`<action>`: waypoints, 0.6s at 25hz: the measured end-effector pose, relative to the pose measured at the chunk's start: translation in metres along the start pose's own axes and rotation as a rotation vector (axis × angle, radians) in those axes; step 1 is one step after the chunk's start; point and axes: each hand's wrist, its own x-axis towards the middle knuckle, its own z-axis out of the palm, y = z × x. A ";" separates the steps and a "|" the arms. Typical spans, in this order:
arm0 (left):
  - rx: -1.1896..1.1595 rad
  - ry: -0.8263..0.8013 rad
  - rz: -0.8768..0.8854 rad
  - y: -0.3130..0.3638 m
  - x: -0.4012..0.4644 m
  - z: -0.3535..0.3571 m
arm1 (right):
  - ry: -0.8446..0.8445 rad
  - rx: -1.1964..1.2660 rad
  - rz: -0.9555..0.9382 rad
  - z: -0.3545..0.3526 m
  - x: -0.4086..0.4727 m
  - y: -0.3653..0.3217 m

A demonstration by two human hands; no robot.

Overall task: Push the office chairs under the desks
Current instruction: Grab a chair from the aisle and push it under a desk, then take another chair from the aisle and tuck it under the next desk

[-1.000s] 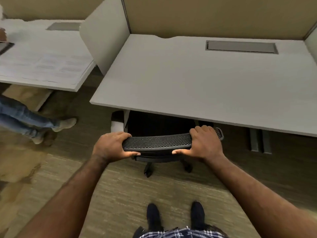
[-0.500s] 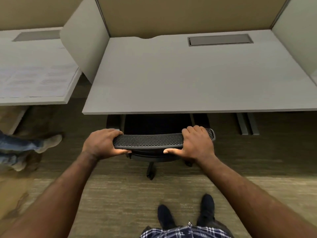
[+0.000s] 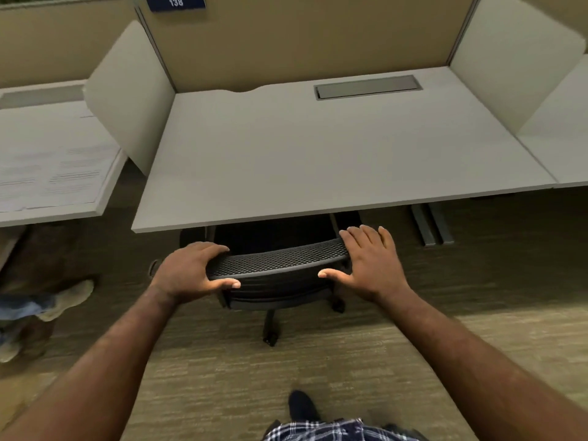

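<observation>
From the head view, the black mesh office chair (image 3: 280, 265) sits with its seat tucked beneath the grey tabletop (image 3: 318, 160), only the backrest's top edge showing. The left hand (image 3: 191, 272) curls loosely over the backrest's left end, thumb underneath. The right hand (image 3: 369, 265) is splayed, fingers (image 3: 366, 233) straight, at the right end.

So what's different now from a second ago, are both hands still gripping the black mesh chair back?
The right hand has opened: its fingers are spread and lifted off the black mesh chair back, thumb just clear of the rim. The left hand has loosened, fingers resting over the top edge. The chair looks a little further under the pale grey desk. The desk and the papers on the neighbouring desk are unchanged.
</observation>
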 end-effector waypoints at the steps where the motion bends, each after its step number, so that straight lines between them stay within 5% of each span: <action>1: -0.016 -0.001 0.036 0.014 0.007 -0.001 | 0.001 0.001 0.027 -0.001 -0.008 0.011; 8: -0.076 0.083 0.348 0.172 0.075 0.001 | -0.009 0.034 0.232 -0.006 -0.104 0.119; 15: 0.010 0.000 0.622 0.383 0.103 0.066 | -0.044 0.048 0.479 0.003 -0.257 0.258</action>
